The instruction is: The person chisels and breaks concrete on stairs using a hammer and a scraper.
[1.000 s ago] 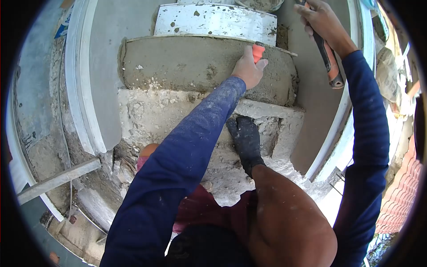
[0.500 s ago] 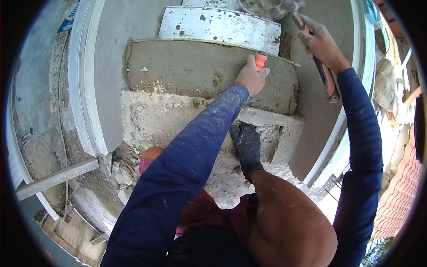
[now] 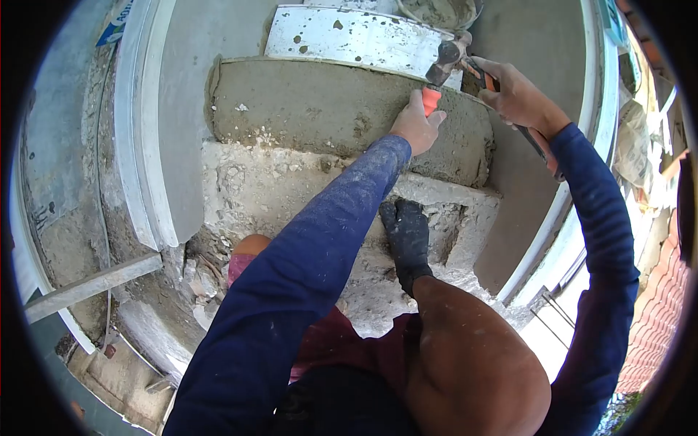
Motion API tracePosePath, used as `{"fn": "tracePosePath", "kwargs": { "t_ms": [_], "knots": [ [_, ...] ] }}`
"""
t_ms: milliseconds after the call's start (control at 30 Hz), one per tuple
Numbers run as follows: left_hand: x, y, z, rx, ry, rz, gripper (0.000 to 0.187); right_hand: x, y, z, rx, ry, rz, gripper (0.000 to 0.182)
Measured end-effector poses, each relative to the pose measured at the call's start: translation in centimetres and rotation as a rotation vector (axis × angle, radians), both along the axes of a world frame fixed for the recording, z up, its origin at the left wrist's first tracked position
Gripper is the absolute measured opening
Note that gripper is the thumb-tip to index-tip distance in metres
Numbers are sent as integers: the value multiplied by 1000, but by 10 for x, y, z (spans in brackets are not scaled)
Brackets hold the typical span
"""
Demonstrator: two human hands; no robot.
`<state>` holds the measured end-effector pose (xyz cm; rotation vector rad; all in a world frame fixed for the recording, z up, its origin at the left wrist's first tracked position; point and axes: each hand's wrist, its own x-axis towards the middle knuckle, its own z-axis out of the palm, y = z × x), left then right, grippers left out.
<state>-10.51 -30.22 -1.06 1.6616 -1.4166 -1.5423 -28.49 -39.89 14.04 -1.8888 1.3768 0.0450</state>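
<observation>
My left hand point(image 3: 419, 125) is closed around an orange-red tool handle point(image 3: 431, 99), held upright over the right part of a grey cement step point(image 3: 305, 102). The tool's lower end is hidden by the hand. In my right hand point(image 3: 520, 98) is a hammer point(image 3: 448, 59) with a black and orange handle, its head at the top end of the orange-red handle. Whether the two touch I cannot tell. A white speckled board point(image 3: 349, 36) stands behind the step's far edge.
Broken pale concrete point(image 3: 254, 185) with loose chips lies below the step, with my dark-socked foot point(image 3: 407, 236) on it. Curved walls with white edging point(image 3: 149, 145) flank both sides. A bucket point(image 3: 443, 13) stands at the top. A metal bar point(image 3: 94, 287) juts out at left.
The hammer head has come down and left, from above the board's right end to the top of the orange-red handle. More of the bucket shows at the top.
</observation>
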Motion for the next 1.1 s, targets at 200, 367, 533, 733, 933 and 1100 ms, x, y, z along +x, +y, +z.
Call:
{"fn": "tracePosePath", "kwargs": {
  "t_ms": [200, 367, 533, 733, 933, 1100],
  "knots": [
    [-2, 4, -5, -7, 24, -4, 53, -9, -53, 32, -290, -132, -212, 41],
    [0, 2, 5, 41, 40, -3, 47, -19, -27, -1, -273, -130, -275, 50],
    [0, 5, -8, -40, 73, 24, 52, -4, -11, 9, 113, 42, -73, 54],
    [0, 3, -3, 12, 8, 7, 51, -14, -78, 47, -568, -245, -616, 40],
    [8, 24, -6, 105, 3, -68, 50, 5, 19, -10, 139, 111, 21, 50],
    [11, 52, 4, -112, 180, 95, 42, -2, -3, 3, -15, -69, -169, 48]
  ]
}}
